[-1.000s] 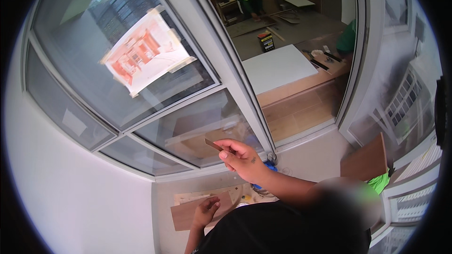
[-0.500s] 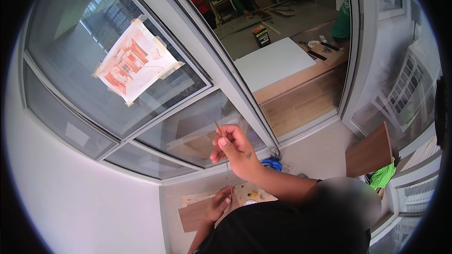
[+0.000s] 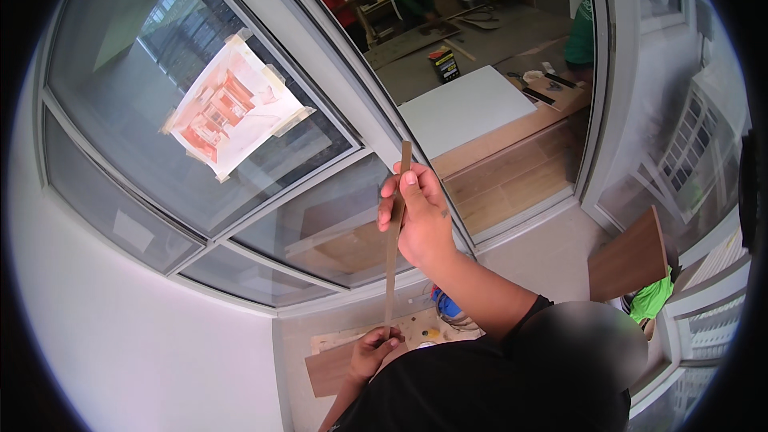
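Right hand (image 3: pixel 422 222) up high, fingers curled tight round the top part of a thin brown strip (image 3: pixel 394 234), thumb pressed flat on its near side. Strip standing almost straight up, top end poking out just above the fingers, in front of the window (image 3: pixel 240 112). Left hand (image 3: pixel 373 352) down low, fingers bent and pinching the bottom end of the strip. Both hands closed on the same strip, one at each end, well apart. Under the left hand, a brown board (image 3: pixel 328 368) lying flat on the floor. Just beside it, something blue (image 3: pixel 448 304) near the door frame. On the glass, a paper picture (image 3: pixel 232 104) stuck on with tape. Through the open doorway, a white panel (image 3: pixel 472 108) on a table, and people in green and red tops far back
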`<state>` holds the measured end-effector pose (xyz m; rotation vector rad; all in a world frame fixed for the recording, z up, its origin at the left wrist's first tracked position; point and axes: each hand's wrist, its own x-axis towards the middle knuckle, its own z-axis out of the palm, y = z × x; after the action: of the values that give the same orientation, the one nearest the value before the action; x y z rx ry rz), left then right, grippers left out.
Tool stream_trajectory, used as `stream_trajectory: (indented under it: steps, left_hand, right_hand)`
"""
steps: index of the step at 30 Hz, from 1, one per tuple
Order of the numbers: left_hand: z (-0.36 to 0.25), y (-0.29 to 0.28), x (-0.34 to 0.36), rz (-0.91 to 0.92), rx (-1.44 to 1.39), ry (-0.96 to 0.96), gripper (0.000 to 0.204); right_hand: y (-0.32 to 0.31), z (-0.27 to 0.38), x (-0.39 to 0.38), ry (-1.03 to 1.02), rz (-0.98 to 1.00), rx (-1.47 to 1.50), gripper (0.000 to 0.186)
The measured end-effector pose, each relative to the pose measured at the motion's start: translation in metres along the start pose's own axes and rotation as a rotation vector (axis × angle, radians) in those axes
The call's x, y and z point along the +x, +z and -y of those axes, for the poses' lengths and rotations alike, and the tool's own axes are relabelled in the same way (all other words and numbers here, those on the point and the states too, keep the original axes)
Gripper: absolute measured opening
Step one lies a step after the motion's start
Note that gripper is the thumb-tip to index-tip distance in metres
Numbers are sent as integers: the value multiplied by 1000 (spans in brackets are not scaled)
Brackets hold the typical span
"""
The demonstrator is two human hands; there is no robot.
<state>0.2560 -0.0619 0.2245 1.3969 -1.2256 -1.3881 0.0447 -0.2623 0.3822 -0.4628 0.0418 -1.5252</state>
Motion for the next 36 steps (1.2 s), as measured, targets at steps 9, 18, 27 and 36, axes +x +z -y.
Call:
stream_trajectory:
  steps: [9,18,27,36]
  left_hand:
    - [-1,18,24,265,381,-77,40]
    - [100,18,14,250,75,-326,51]
    - [367,-106,-23,-497,449,-728,55]
    - [544,-275,20,-918,954,-875,77]
  right_hand:
    - [-42,-23,17,238,-101,-43,21]
    - [-190,-74,-2,500,-120,-476,26]
    - [-329,-191,-110,1182,-214,-675,23]
    - [-431,-332,-193,1413,-323,-463,19]
